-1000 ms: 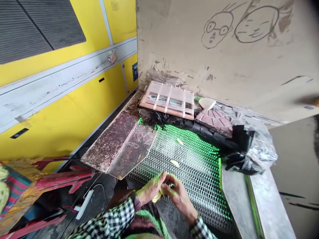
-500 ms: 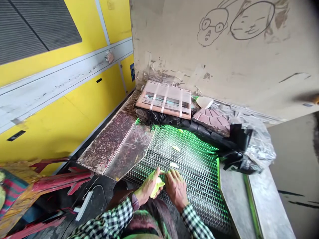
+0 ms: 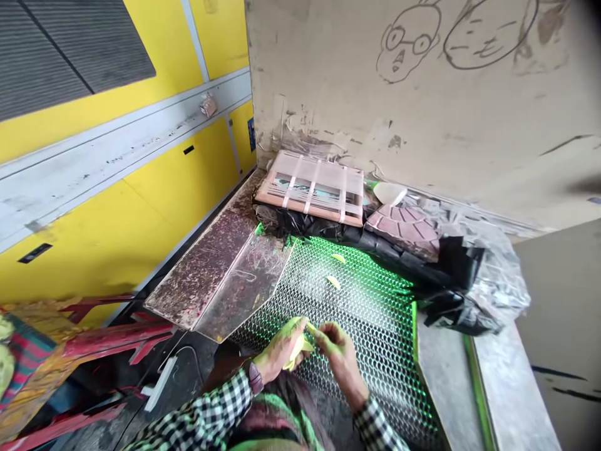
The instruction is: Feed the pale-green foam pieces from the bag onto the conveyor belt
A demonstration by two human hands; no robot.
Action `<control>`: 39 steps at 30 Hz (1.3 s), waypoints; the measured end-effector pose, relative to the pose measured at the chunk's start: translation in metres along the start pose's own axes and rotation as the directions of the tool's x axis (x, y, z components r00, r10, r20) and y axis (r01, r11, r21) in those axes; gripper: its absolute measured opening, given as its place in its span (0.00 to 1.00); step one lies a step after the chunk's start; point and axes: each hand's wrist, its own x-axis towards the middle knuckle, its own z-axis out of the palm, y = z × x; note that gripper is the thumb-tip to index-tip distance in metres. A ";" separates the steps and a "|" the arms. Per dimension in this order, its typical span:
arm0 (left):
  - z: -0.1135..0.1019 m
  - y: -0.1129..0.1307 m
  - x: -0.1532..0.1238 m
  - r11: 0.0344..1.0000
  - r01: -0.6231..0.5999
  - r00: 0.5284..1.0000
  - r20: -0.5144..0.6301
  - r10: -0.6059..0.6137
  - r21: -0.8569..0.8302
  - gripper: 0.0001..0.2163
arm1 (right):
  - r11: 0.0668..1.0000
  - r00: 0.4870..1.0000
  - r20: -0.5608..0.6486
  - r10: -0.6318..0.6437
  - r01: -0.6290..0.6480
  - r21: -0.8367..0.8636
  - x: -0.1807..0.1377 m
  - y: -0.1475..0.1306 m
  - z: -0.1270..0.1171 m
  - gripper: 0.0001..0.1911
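1. Head view, step in hand: the left hand and right hand are working together on a soft-looking yellow piece, low in the frame above the near edge of the wire mesh.
2. Left hand: the fingers are curling around the piece, clenching it against the palm. Yellow-green residue is coating the hand.
3. Right hand: the fingers are pinching inward at the piece's upper end. Whether they are gripping it or only touching it, the view is not settling.
4. Piece location: it is sitting between both hands, with its lower end showing below the left fingers. Most of it is hidden.
5. Surroundings: two yellow slivers are lying on the mesh, well apart from the hands. A scratched clear sheet is lying beside the mesh on the left. Black plastic is bordering the far edge, with a strapped frame and a pink tile resting beyond it. A crumpled clear bag is sitting at the right, against a marked wall.
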 end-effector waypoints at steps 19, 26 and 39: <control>-0.004 -0.001 0.007 0.998 -0.030 0.999 -0.034 0.028 -0.058 0.18 | 0.995 0.994 -0.083 -0.067 0.060 -0.082 -0.008 -0.010 0.005 0.14; -0.005 0.000 0.005 0.998 -0.046 0.999 0.017 0.047 -0.046 0.16 | 0.995 0.995 -0.095 0.015 -0.006 0.097 -0.005 0.013 0.003 0.18; -0.016 -0.017 0.013 0.872 -0.166 0.905 -0.280 0.320 0.460 0.07 | 0.733 0.877 -0.129 -0.462 0.295 -0.613 -0.043 0.069 -0.026 0.07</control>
